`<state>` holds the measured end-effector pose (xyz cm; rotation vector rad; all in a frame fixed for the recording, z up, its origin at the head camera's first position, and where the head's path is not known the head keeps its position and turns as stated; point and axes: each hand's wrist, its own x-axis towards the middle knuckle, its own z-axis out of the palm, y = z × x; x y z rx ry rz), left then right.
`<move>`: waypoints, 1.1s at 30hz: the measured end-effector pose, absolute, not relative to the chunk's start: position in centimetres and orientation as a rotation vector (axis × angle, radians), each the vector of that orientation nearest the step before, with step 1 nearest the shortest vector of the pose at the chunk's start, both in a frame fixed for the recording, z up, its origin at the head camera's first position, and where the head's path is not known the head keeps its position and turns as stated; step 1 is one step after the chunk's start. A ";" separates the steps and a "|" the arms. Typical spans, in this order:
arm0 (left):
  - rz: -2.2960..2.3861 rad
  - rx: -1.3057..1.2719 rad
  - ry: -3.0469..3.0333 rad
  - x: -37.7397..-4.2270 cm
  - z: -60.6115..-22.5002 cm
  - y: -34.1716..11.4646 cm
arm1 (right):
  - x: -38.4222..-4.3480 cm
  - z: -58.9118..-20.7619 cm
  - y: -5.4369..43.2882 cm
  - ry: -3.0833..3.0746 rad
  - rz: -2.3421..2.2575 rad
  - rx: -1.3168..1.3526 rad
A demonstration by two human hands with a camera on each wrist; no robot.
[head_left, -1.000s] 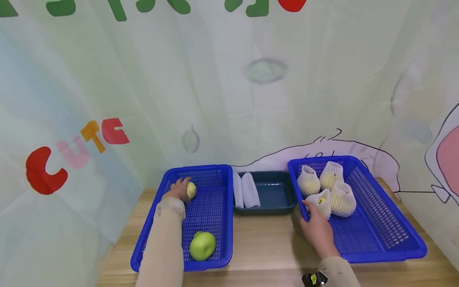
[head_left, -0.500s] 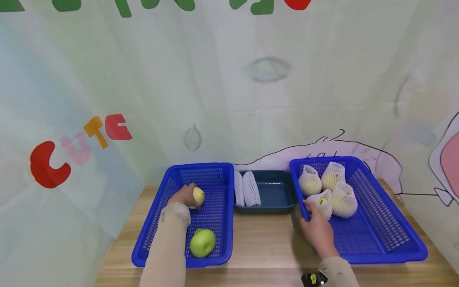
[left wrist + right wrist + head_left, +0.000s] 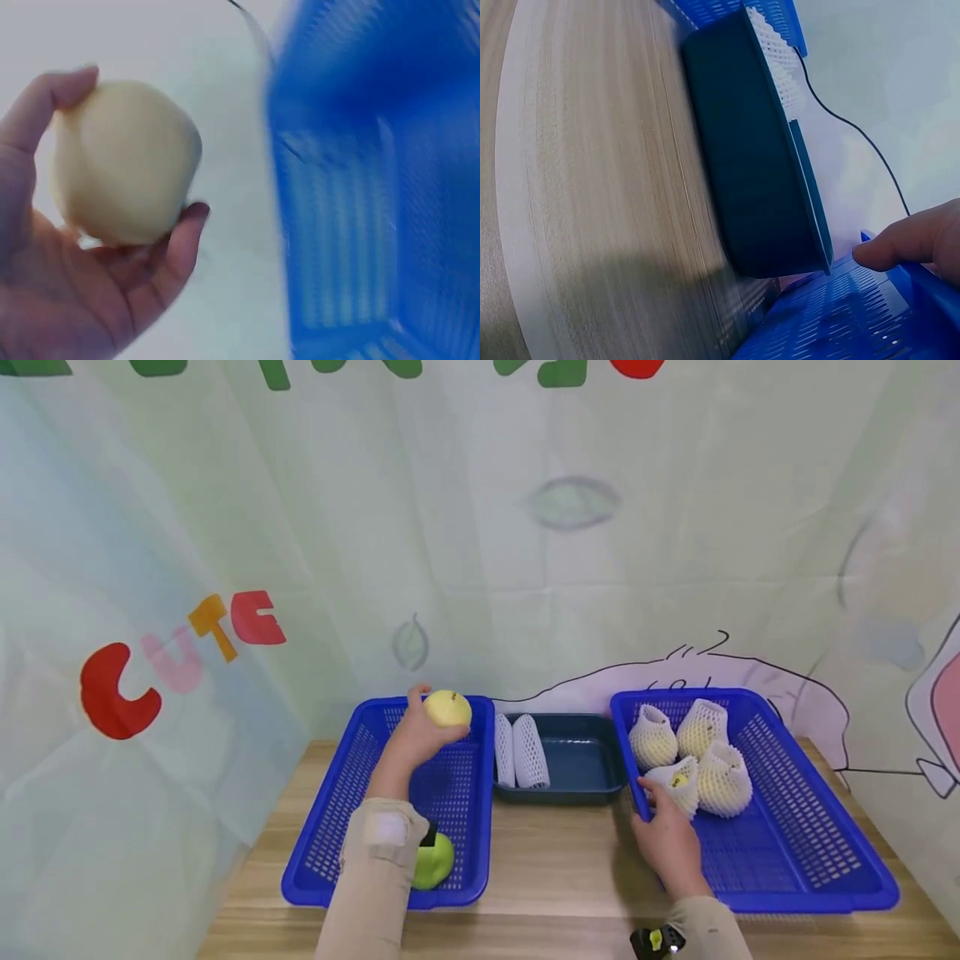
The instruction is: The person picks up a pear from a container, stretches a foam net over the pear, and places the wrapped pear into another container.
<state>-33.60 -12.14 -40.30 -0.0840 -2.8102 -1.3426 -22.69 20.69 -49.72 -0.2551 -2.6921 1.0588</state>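
Note:
My left hand (image 3: 415, 742) grips a round yellow pear (image 3: 448, 708) with a short stem, held above the far part of the left blue basket (image 3: 486, 827). In the left wrist view, thumb and fingers curl round the pear (image 3: 127, 161). A green apple (image 3: 437, 863) lies near that basket's front, partly hidden by my left wrist. My right hand (image 3: 669, 847) holds the left rim of the right blue basket (image 3: 795, 903). Its thumb (image 3: 900, 244) lies over the rim in the right wrist view; the other fingers are hidden there. Several pears in white foam nets (image 3: 722, 779) fill this basket's left side.
Between the baskets stands a dark green tray (image 3: 581, 764). White foam net sleeves (image 3: 531, 753) lie in its left end. All three containers rest on a wooden table (image 3: 555, 860), with a printed curtain (image 3: 480, 568) close behind.
My left hand has lifted the yellow pear from inside the left basket, moving it up and rightward. My right hand stays on the right basket's rim. The head view has shifted slightly.

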 end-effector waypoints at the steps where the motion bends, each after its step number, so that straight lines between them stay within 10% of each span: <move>1: -1.377 -0.034 -2.767 -32.6 -39.9 -11.6 | -22.7 -49.7 20.6 -2.691 1.060 -0.256; 10: -1.691 0.008 -2.321 -25.9 -42.2 -6.1 | -22.7 -49.8 20.8 -2.688 1.073 -0.257; 33: -1.835 0.151 -2.225 -23.3 -53.4 3.4 | -22.9 -49.8 20.7 -2.683 1.091 -0.270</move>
